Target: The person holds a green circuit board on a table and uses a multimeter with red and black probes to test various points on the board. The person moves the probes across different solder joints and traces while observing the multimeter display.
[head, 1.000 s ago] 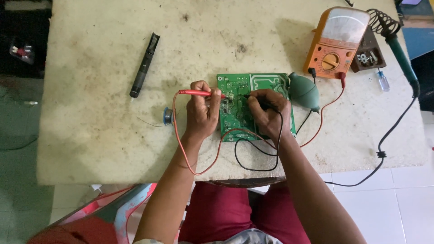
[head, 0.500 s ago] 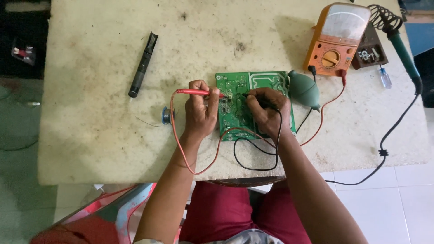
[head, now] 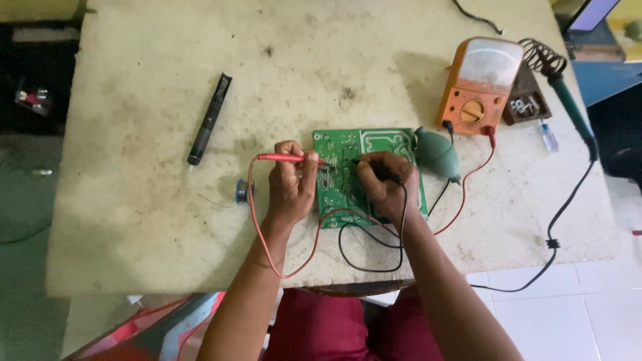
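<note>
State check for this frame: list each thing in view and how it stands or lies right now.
Left hand: gripping red probe, tip on green circuit board.
Right hand: holding black probe on the board.
Circuit board: flat on table.
Orange multimeter: propped up, both leads plugged in.
Soldering iron: resting in its stand.
Black desoldering pump: lying unused.

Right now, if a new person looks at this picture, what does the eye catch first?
Probably the green circuit board at the table's middle, where the left hand holds a red probe and the right hand a black probe against it. Next, the orange meter at the upper right, wired to both probes.
</note>
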